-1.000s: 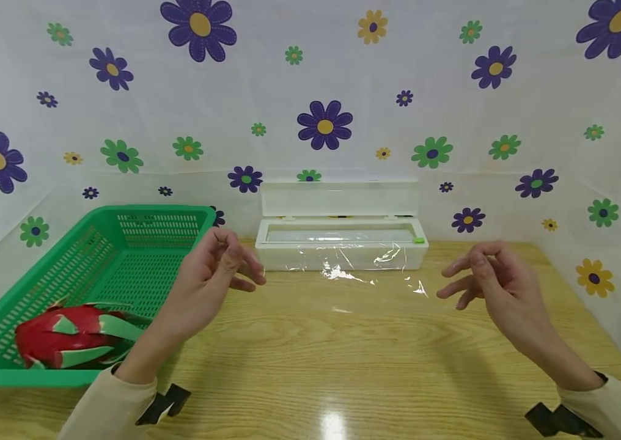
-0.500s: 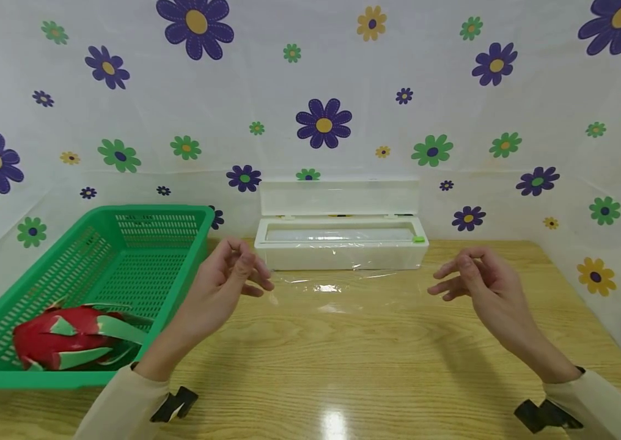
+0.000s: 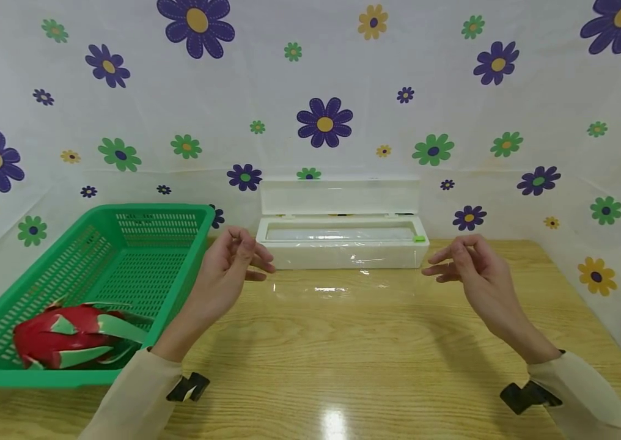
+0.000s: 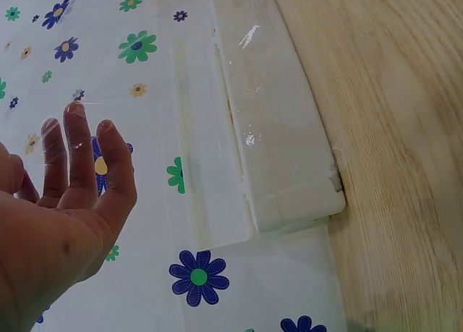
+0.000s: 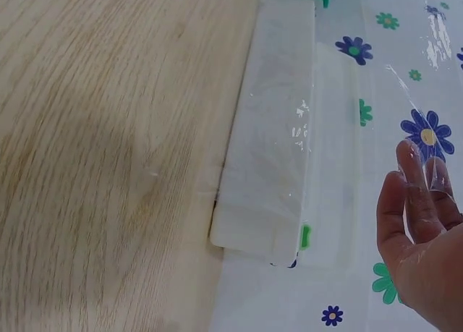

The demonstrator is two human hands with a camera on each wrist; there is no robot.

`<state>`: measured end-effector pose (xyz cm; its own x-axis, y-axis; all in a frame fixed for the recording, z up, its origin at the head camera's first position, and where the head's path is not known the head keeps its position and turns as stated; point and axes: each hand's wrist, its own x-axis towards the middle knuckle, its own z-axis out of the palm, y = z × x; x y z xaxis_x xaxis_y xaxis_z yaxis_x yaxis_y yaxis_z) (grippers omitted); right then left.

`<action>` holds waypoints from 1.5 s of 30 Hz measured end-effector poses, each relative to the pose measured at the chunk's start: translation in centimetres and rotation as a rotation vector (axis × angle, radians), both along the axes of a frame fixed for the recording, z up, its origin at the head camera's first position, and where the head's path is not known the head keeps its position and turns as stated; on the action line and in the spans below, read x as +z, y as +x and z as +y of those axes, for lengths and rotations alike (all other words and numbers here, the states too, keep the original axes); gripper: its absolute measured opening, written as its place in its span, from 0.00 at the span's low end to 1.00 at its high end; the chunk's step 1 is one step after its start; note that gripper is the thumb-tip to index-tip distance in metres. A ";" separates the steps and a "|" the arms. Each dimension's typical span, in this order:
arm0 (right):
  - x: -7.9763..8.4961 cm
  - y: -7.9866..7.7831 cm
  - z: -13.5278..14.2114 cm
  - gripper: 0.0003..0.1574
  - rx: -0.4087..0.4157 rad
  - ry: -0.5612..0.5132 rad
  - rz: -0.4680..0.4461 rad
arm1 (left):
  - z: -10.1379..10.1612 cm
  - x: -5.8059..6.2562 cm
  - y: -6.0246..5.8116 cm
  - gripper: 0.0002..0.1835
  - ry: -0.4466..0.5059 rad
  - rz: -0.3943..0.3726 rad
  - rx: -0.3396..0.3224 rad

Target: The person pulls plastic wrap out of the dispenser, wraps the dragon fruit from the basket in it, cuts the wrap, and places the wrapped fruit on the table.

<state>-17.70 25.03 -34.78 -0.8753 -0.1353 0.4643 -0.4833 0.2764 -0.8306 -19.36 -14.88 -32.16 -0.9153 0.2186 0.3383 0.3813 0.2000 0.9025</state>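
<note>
- Clear film point(image 3: 329, 289) is proving hard to make out: only glints and creases are showing, and its side edges are fading against the wood.
- In the left wrist view, the frame edge is cutting off part of the left hand point(image 3: 228, 263); in the right wrist view, the lower right corner is cropping the palm of the right hand point(image 3: 478, 263).
- The film is lying across the front wall of the white box point(image 3: 338, 256) and extending toward the person, its near edge running parallel to the box's long axis, left to right.
- Inside the box a roll point(image 3: 338, 234) is lying lengthwise, partly hidden below the front rim.
- The left hand is pinching the film between thumb and forefinger, just beside the box's left end, other fingers spreading loosely.
- The right hand is pinching the film's opposite side just beyond the box's right end.
- The lid point(image 3: 338, 197) is standing raised behind the box; a green tab point(image 3: 418, 239) is sitting at its right end.
- Left of the box, a green basket point(image 3: 151, 208) is holding a dragon fruit point(image 3: 76, 336), whose scales are pointing rightward; the left forearm is covering part of the basket's rim.
</note>
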 end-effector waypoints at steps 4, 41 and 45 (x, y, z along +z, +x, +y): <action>-0.1 -0.4 -0.1 0.18 -0.011 -0.024 0.008 | 0.1 -0.1 -0.4 0.14 0.009 0.008 0.027; -3.9 3.7 2.1 0.17 0.217 0.096 -0.284 | -1.4 -5.1 3.3 0.16 -0.079 -0.213 -0.197; -4.0 4.0 2.1 0.18 0.197 0.113 -0.314 | -1.6 -5.4 3.9 0.16 -0.061 -0.231 -0.219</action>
